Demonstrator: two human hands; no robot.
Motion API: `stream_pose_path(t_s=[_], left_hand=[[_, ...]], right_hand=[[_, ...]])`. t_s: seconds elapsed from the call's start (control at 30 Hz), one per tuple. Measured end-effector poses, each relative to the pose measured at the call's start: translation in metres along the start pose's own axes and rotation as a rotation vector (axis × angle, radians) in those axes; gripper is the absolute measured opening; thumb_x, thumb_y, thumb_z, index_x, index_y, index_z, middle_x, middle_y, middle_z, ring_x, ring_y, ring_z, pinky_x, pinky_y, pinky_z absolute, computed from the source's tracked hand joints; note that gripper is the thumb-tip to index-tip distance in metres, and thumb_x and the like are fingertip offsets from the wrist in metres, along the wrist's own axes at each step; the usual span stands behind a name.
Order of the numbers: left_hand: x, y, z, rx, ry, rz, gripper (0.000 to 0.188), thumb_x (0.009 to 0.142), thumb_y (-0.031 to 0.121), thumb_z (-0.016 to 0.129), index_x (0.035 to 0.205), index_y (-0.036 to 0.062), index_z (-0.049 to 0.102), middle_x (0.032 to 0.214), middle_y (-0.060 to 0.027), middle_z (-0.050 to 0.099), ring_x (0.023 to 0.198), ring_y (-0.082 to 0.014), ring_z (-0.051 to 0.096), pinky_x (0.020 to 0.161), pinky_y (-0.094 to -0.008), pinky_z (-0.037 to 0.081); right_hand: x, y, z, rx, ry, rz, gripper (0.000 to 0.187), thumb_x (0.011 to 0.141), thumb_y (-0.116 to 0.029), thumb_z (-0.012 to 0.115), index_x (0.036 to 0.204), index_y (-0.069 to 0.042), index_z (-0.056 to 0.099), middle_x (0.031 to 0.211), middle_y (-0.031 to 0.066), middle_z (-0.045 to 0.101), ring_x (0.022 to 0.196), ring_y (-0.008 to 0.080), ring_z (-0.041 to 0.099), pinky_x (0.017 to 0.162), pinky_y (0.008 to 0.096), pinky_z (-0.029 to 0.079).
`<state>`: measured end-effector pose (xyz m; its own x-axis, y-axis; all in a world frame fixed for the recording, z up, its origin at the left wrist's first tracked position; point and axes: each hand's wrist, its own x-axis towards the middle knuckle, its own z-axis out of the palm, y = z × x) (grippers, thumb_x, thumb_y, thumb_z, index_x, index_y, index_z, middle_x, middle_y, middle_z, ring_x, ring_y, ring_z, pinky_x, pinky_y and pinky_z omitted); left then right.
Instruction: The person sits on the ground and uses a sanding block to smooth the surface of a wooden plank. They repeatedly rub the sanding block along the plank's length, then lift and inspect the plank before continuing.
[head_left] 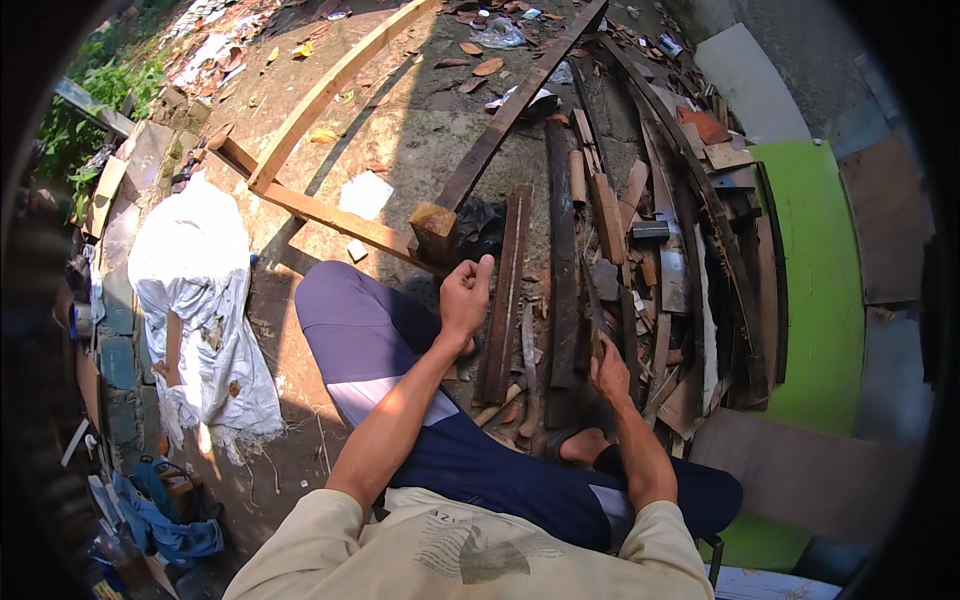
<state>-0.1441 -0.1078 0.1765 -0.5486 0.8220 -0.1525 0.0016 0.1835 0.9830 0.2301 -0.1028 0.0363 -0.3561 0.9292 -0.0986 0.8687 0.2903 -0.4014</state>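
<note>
My left hand (465,302) is closed with the thumb up, just right of my raised knee; whatever its curled fingers hold, if anything, is hidden. Close beyond it is the squared end of a wooden post (434,228), joined to a light wooden frame (340,214). My right hand (609,374) is closed round the near end of a long thin dark strip (592,300), whose exact kind I cannot make out. Between my hands lie a grooved brown wooden beam (507,285) and a dark plank (562,260).
A pile of boards and offcuts (690,250) spreads to the right, beside a green panel (815,280). One long dark beam (525,105) slants away from the post. At left are a white sack (195,270) and blue cloth (170,520). Leaves and litter dot the ground beyond.
</note>
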Motion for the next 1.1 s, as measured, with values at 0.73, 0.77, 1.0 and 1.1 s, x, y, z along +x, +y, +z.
stream_pose_path(t_s=[0.73,0.77,1.0,1.1], left_hand=[[0.068,0.01,-0.032,-0.528,0.585,0.285,0.024,0.103,0.016,0.049,0.115,-0.0017,0.06,0.112,-0.0109,0.064,0.104,-0.021,0.06,0.097,-0.0321,0.045],[0.071,0.004,-0.033,-0.505,0.567,0.279,0.027,0.104,0.018,0.048,0.118,-0.0022,0.06,0.114,-0.0115,0.064,0.106,-0.0221,0.06,0.099,-0.0326,0.044],[0.072,0.002,-0.039,-0.129,0.231,0.42,0.043,0.106,0.026,0.04,0.132,-0.0015,0.06,0.119,-0.0194,0.068,0.11,-0.0308,0.065,0.097,-0.0391,0.049],[0.076,-0.005,-0.045,0.013,0.158,0.44,0.042,0.099,0.021,0.052,0.135,-0.0009,0.058,0.121,-0.0219,0.068,0.113,-0.0345,0.065,0.098,-0.0426,0.049]], right_hand=[[0.0,-0.324,-0.212,0.244,0.165,-0.589,0.053,0.091,-0.004,0.068,0.142,0.003,0.055,0.111,0.0255,0.072,0.092,0.0365,0.075,0.077,0.0391,0.058],[-0.003,-0.331,-0.207,0.236,0.199,-0.63,0.054,0.089,-0.005,0.07,0.141,0.003,0.056,0.102,0.0246,0.073,0.086,0.0363,0.074,0.073,0.0407,0.059],[-0.015,-0.341,-0.189,0.127,0.123,-0.602,0.051,0.088,-0.006,0.071,0.138,0.002,0.06,0.087,0.0171,0.071,0.07,0.0327,0.069,0.062,0.0391,0.055],[-0.014,-0.338,-0.186,0.12,0.101,-0.61,0.055,0.087,-0.007,0.072,0.14,0.001,0.058,0.083,0.0147,0.069,0.066,0.0307,0.067,0.06,0.0386,0.053]])
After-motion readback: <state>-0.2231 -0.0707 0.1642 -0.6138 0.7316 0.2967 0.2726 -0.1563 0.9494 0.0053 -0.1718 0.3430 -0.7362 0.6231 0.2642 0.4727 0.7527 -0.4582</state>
